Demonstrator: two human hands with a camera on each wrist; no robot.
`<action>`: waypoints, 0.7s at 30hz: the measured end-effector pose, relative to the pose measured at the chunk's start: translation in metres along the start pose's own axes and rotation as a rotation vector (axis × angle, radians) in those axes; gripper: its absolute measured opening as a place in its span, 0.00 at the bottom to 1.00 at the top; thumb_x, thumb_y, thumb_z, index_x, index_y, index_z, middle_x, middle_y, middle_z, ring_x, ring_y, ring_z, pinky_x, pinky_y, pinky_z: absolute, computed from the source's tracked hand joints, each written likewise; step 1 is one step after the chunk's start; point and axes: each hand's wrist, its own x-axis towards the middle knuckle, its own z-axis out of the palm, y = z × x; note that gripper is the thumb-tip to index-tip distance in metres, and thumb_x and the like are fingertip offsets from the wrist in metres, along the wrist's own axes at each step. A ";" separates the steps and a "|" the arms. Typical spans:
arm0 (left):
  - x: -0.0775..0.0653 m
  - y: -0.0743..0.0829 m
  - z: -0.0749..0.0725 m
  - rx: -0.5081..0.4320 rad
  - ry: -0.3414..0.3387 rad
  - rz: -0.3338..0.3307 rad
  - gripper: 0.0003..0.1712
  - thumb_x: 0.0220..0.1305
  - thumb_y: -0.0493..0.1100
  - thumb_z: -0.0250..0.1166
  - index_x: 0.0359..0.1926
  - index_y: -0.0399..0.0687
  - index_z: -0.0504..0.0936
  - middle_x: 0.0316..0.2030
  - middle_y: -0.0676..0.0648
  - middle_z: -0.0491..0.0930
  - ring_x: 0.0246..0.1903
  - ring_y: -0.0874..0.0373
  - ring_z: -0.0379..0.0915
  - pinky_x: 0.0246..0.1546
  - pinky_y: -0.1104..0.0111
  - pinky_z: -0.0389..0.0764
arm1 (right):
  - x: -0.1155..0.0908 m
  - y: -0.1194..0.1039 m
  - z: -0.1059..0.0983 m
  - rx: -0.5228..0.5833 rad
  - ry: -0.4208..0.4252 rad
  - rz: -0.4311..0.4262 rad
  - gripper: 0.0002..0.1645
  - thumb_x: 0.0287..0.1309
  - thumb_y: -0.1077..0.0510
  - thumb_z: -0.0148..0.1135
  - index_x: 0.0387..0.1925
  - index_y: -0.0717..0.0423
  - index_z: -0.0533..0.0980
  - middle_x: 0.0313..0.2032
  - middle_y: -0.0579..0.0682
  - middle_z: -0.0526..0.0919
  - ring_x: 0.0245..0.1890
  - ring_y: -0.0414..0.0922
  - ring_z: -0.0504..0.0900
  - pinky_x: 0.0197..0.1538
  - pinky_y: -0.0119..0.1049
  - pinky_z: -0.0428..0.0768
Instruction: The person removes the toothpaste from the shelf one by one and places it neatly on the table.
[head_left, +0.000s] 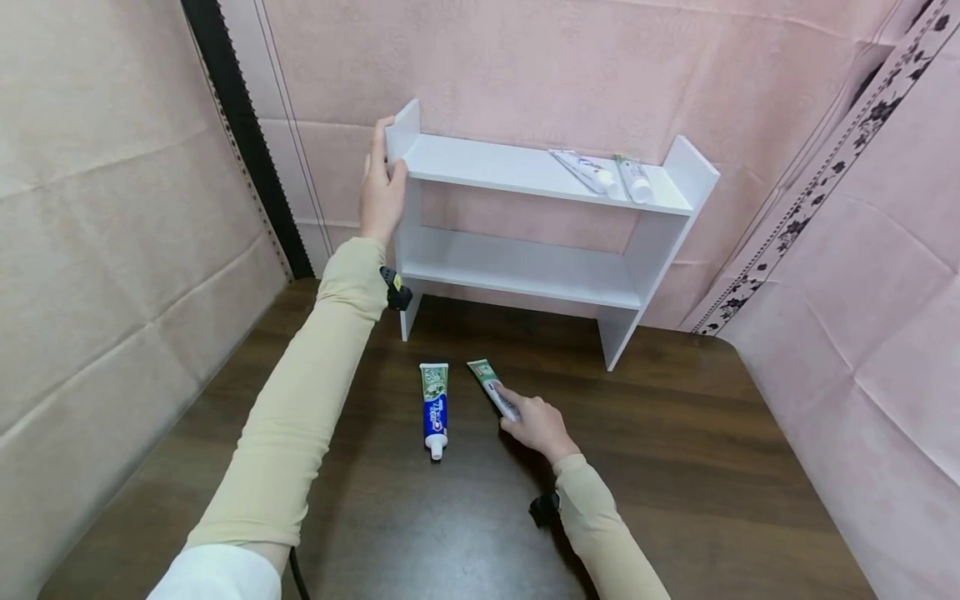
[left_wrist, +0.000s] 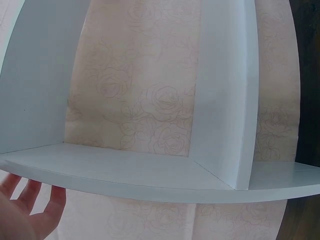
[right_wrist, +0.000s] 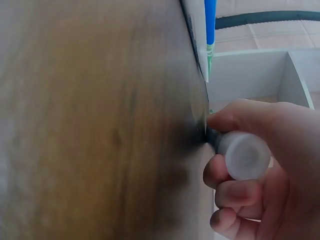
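My left hand point(head_left: 381, 196) rests against the outer left side panel of a white two-tier shelf point(head_left: 525, 277), near its top. The left wrist view shows its fingers point(left_wrist: 55, 202) touching the panel's outside. Low over the brown table, my right hand point(head_left: 538, 427) grips a green and white toothpaste tube point(head_left: 487, 379). This tube's translucent white cap point(right_wrist: 248, 156) points back toward the wrist camera, between thumb and fingers. Left of that hand, a blue and green toothpaste tube point(head_left: 435, 408) lies on the table, cap toward me.
Two whitish tubes lie on the top board's right part: one flat tube point(head_left: 581, 169) and another tube point(head_left: 635, 179) beside it. The lower board point(head_left: 517, 262) shows bare. Pink patterned cloth walls point(head_left: 525, 67) surround the brown table point(head_left: 712, 467). A black cable point(head_left: 297, 573) runs below my left arm.
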 end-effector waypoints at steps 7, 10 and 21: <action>0.000 -0.001 0.000 -0.006 -0.009 0.006 0.31 0.73 0.45 0.44 0.68 0.87 0.53 0.65 0.47 0.63 0.52 0.60 0.62 0.44 0.69 0.67 | 0.000 -0.011 0.001 0.003 -0.059 0.022 0.39 0.54 0.53 0.59 0.70 0.42 0.65 0.48 0.61 0.84 0.26 0.47 0.73 0.27 0.39 0.69; 0.000 -0.002 0.000 -0.008 -0.016 0.007 0.31 0.73 0.45 0.44 0.68 0.87 0.53 0.67 0.48 0.62 0.52 0.60 0.62 0.45 0.69 0.67 | 0.000 -0.019 0.003 -0.010 -0.079 0.032 0.39 0.55 0.53 0.59 0.70 0.45 0.63 0.47 0.62 0.84 0.24 0.47 0.72 0.25 0.38 0.69; -0.002 -0.001 -0.002 -0.021 -0.024 0.007 0.31 0.73 0.46 0.44 0.68 0.88 0.53 0.70 0.50 0.59 0.55 0.61 0.60 0.49 0.66 0.67 | -0.001 -0.045 0.012 -0.173 -0.103 0.011 0.38 0.63 0.49 0.59 0.71 0.56 0.61 0.34 0.58 0.86 0.24 0.46 0.77 0.25 0.39 0.75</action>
